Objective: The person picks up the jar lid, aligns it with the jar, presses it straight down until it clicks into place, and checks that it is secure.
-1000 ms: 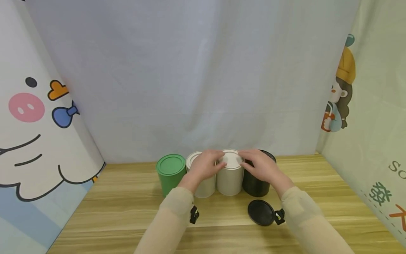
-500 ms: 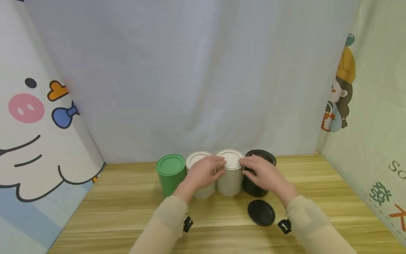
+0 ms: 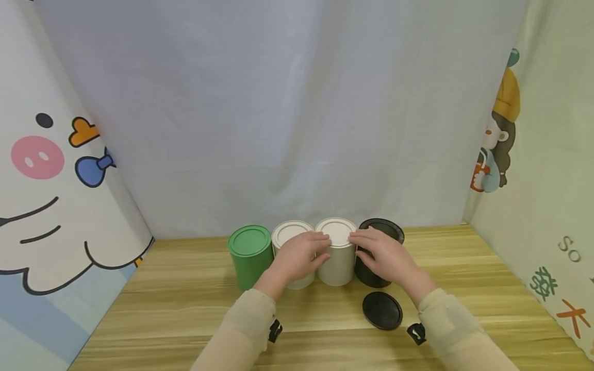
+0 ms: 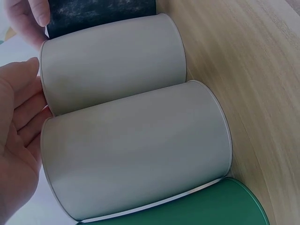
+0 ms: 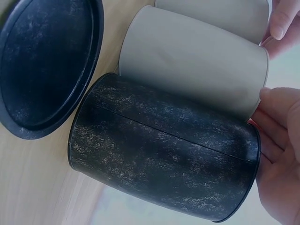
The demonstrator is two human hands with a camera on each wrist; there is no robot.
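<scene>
Four is avoided here: several cylindrical cans stand upright in a row. My left hand (image 3: 297, 255) reaches over the left white can (image 3: 293, 227), its fairly straight fingertips at the lid edge of the right white can (image 3: 336, 268). From the other side my right hand (image 3: 385, 255) extends its fingers to that same lid, passing over the black can (image 3: 371, 273). Both thumbs sit apart from the fingers, near the can's upper side. In the right wrist view, the right palm (image 5: 281, 173) is turned toward the can tops. A round black lid (image 3: 382, 310) lies before the black can.
The green can (image 3: 250, 263), lidded, ends the row on the left. Behind the cans hangs a pale cloth (image 3: 297, 129). Printed side panels with cartoon figures border the wooden table (image 3: 325, 350) left and right.
Over the first half second both hands drew back slightly toward the person and the forearms spread apart. Since then they have barely moved; the cans and the black lid stayed in place.
</scene>
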